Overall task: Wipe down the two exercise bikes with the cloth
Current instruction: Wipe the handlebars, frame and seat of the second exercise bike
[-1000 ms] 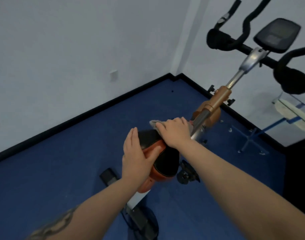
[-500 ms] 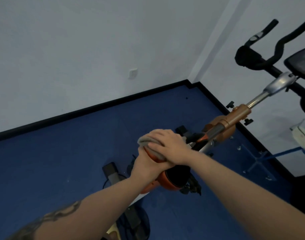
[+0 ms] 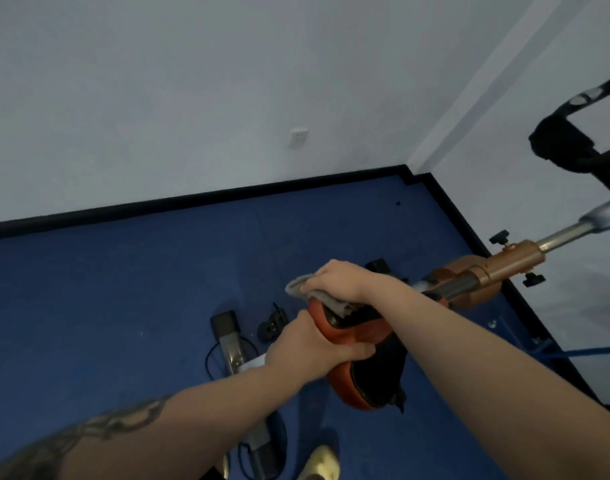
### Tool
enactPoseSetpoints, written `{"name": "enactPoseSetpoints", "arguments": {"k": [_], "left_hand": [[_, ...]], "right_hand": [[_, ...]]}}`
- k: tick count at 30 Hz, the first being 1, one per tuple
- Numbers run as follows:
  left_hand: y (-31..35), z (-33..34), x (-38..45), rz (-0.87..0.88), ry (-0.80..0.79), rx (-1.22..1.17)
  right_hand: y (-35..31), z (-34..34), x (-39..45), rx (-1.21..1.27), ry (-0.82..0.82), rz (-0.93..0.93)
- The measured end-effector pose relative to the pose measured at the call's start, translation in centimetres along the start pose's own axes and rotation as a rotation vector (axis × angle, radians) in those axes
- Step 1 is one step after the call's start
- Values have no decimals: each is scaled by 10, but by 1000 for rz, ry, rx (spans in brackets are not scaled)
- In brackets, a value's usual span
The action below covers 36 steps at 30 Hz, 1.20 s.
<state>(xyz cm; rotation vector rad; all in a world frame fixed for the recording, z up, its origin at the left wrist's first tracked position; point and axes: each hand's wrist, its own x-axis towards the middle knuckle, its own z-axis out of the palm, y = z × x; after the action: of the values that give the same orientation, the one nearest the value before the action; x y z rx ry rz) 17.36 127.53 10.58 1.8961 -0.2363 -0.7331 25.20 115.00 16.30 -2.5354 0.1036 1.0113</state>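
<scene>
Item: bike wipe-down, in progress.

- Lower left of frame: left forearm, tattooed, reaching in.
- Centre: left hand point(image 3: 307, 355), fingers curled round the side of the saddle point(image 3: 362, 368), steadying it.
- Centre, just above: right hand point(image 3: 341, 280) pressing the cloth point(image 3: 327, 299) onto the saddle's nose; fingers bent over the grey fabric, gripping it.
- Right of centre: orange frame point(image 3: 483, 271) and seat-side post of the same bike.
- Upper right edge: handlebars point(image 3: 573, 147) (partly cropped).

Status, judged: saddle wipe under way; frame, post and handlebars appear still to do. Only one bike is in frame, so the second one's state cannot be told.
</scene>
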Motion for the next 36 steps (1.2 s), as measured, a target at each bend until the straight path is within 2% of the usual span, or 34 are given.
{"name": "enactPoseSetpoints", "arguments": {"k": [2, 4, 5, 6, 7, 9, 10, 11, 12, 14, 15, 16, 17, 19, 20, 21, 22, 24, 25, 26, 27, 29, 30, 31, 32, 34, 35, 36], "left_hand": [[0, 1, 0, -12, -9, 42], [-1, 7, -3, -20, -86, 70], [-2, 10, -4, -49, -113, 47], [-2, 12, -6, -107, -114, -14], [-1, 13, -10, -157, -90, -90], [0, 15, -13, -163, 11, -172], [0, 16, -14, -157, 57, -147], [2, 16, -15, -174, 88, -120], [5, 15, -17, -178, 109, -75], [10, 16, -19, -138, 129, 27], [11, 16, -18, -120, 136, 57], [13, 16, -19, -137, 146, 52], [15, 17, -22, -177, 151, 17], [17, 25, -29, -233, 176, -92], [17, 35, -33, -248, 219, -148], [19, 47, -37, -266, 291, -205], [22, 59, -42, -272, 374, -259], [26, 76, -46, -236, 511, -296], [27, 77, -46, -213, 533, -265], [27, 75, -45, -197, 526, -236], [27, 72, -45, -197, 492, -210], [25, 64, -44, -206, 416, -178], [23, 63, -44, -206, 397, -168], [22, 64, -43, -205, 391, -158], [22, 66, -43, -203, 400, -144], [22, 69, -42, -196, 444, -101], [22, 70, -42, -181, 458, -88], [23, 69, -42, -166, 451, -98]], "right_hand": [[-12, 10, 3, -258, 16, -53], [-12, 37, -3, -555, 202, -300], [-11, 42, -8, -563, 259, -391], [-6, 38, -11, -457, 256, -403], [-3, 27, -13, -237, 179, -343], [9, 7, -5, 162, 52, -137], [13, 2, -2, 202, 41, -55], [13, 4, -4, 119, 78, -32], [14, 12, -6, -57, 173, -109], [17, 41, -16, -426, 422, -449], [18, 48, -22, -458, 439, -584], [21, 43, -21, -437, 389, -636], [23, 30, -17, -329, 291, -611], [24, 8, -5, -3, 97, -362], [24, 3, -1, 45, 69, -271], [23, 4, -1, -6, 88, -272], [22, 10, -3, -135, 143, -361], [25, 30, -15, -455, 281, -691], [27, 34, -20, -529, 277, -823], [26, 28, -20, -556, 223, -874], [22, 17, -18, -525, 138, -836], [10, 0, -8, -272, -31, -558], [4, -2, -3, -226, -47, -439], [0, 2, -5, -264, -21, -421], [-2, 10, -8, -393, 55, -499], [12, 40, -20, -679, 289, -838], [19, 46, -24, -694, 332, -943], [23, 39, -22, -655, 309, -968]]}}
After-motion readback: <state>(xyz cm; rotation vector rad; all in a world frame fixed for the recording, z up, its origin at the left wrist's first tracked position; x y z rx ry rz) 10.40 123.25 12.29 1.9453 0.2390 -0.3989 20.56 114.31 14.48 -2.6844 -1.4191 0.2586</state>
